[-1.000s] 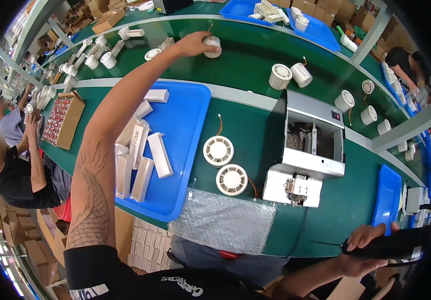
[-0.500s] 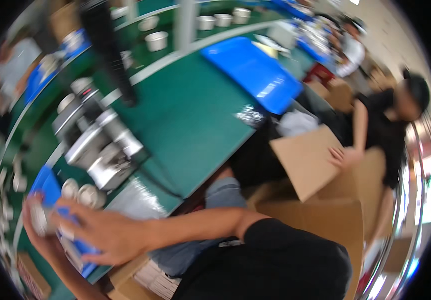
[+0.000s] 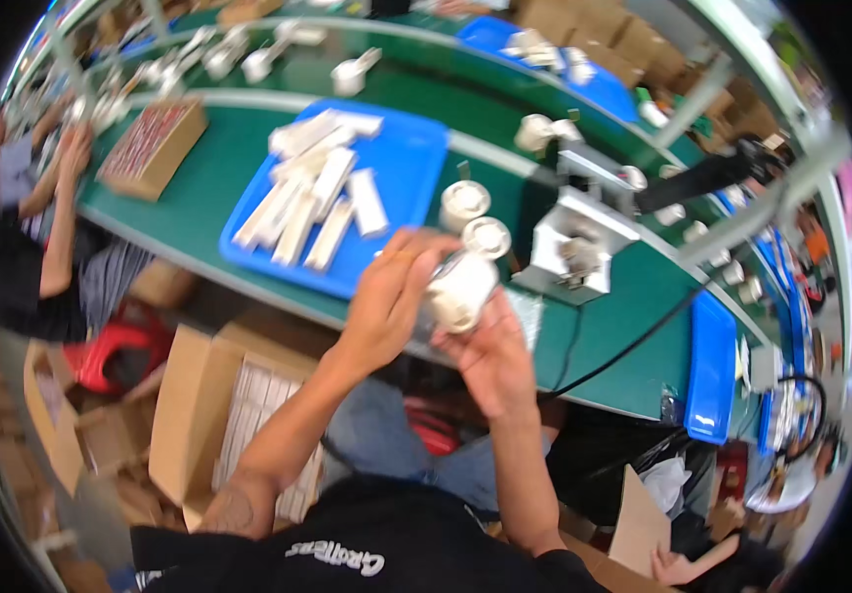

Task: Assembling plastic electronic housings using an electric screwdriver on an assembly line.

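Observation:
A white cylindrical plastic part [image 3: 462, 294] is held up in front of me, above the near edge of the green bench. My left hand [image 3: 386, 301] wraps its fingers around the part's left side. From below and the right, my right hand [image 3: 497, 361] grips the same part. Just beyond my fingers stand two similar round white parts, one farther back [image 3: 465, 204] and one nearer [image 3: 486, 238]. Left of them lies a blue tray [image 3: 411, 148] with several long white plastic pieces [image 3: 297, 203] in it.
A grey metal fixture [image 3: 584, 242] stands right of the round parts, a black cable [image 3: 633, 346] trailing from it. Another blue tray [image 3: 710, 371] lies farther right. An open cardboard box [image 3: 184, 420] sits below the bench at left. Co-workers [image 3: 36, 267] sit at both sides.
My view has swung left, bringing the long white pieces in the tray into sight. My hands now appear near the middle, both around the white part.

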`<state>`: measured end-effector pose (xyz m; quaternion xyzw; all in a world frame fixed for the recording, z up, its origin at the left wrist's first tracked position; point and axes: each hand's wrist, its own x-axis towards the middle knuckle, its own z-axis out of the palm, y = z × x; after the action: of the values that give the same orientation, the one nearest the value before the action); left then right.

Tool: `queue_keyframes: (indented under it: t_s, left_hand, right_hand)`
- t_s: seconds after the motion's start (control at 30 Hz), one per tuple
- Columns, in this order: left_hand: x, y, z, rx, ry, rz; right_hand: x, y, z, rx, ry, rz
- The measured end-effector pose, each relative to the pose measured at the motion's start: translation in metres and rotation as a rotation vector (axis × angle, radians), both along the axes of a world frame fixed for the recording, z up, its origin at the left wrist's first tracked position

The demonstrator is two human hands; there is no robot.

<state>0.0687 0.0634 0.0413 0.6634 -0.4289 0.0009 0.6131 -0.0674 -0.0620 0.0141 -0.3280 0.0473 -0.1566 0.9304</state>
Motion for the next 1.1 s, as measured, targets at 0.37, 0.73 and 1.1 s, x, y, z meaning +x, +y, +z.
queue_keyframes:
  t_s: [0.37,0.73,1.1]
  left_hand:
    - [0.006,0.087,-0.029,-0.155,0.487,0.178]
    - [-0.027,0.055,-0.032,-0.022,0.281,-0.086]
    - [-0.047,-0.057,-0.056,0.195,-0.07,-0.181]
  right_hand:
    - [0.156,0.008,-0.006,-1.587,0.281,-0.472]
    - [0.057,-0.017,0.053,-1.318,0.057,-0.378]
    - [-0.084,-0.069,0.032,-1.346,0.266,-0.909]
